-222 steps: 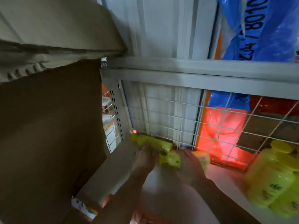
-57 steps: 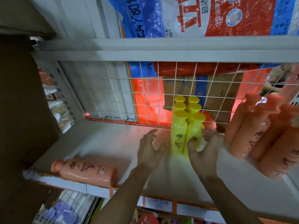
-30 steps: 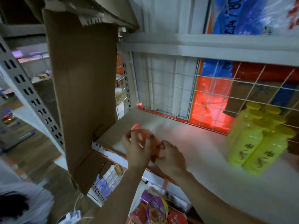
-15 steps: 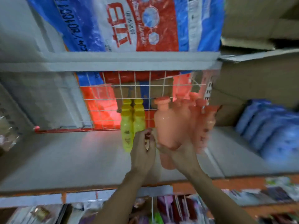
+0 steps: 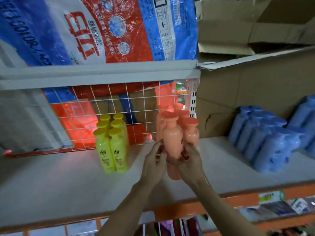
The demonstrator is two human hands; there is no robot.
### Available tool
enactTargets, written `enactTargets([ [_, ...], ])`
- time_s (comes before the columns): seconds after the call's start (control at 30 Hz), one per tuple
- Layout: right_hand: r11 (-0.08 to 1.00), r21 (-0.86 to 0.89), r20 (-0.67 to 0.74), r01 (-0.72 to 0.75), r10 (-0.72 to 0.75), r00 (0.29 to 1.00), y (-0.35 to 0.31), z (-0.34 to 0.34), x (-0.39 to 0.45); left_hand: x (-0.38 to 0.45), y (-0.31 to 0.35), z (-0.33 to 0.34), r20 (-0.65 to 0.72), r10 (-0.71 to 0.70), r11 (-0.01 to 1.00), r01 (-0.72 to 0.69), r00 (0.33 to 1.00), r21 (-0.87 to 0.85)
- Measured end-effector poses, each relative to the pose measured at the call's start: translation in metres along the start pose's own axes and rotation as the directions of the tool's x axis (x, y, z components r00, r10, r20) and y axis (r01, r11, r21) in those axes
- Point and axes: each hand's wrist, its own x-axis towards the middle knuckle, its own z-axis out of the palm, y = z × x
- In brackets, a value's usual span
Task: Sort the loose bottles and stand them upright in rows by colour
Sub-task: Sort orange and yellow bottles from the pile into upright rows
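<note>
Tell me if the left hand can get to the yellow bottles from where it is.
Probably yes. The left hand is on the pink bottle, and the yellow bottles stand just to its left on the shelf with nothing between. It would have to let go first.

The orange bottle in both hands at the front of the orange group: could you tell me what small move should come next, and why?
Probably settle the orange bottle squarely on the shelf and let go. The left hand and right hand grip its lower body, it is upright, and it stands before the other orange bottles, beside the yellow bottles.
</note>
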Motion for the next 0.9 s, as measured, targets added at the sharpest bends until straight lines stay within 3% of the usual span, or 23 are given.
enactTargets([
  [0.13, 0.995, -0.095, -0.047, 0.028, -0.033, 0.998, 0.021, 0.03, 0.0, 0.002, -0.013, -0.003, 0.018, -0.064, 0.99, 0.061, 0.998, 0.128],
  [0.2, 0.996, -0.078, -0.025, -0.037, 0.035, 0.999, 0.033, 0.041, -0.004, -0.002, -0.019, -0.001, 0.031, -0.157, 0.974, 0.149, 0.987, 0.169],
  [0.3, 0.992, -0.086, 0.079, -0.094, 0.101, 0.992, 0.048, 0.043, -0.004, -0.006, -0.022, 0.003, 0.024, -0.187, 0.977, 0.184, 0.982, 0.106],
  [0.47, 0.994, -0.113, 0.221, -0.009, 0.034, 0.975, 0.058, 0.029, -0.004, -0.008, -0.021, 0.007, -0.013, -0.206, 0.978, 0.205, 0.978, -0.039],
  [0.73, 0.977, -0.21, 0.178, -0.047, 0.085, 0.98, 0.053, 0.037, 0.006, -0.005, -0.029, 0.012, 0.012, -0.231, 0.969, 0.231, 0.973, -0.091],
  [0.9, 0.956, -0.292, 0.178, 0.019, 0.035, 0.983, 0.054, 0.031, 0.004, -0.002, -0.033, 0.018, -0.094, -0.203, 0.979, 0.201, 0.975, -0.035],
])
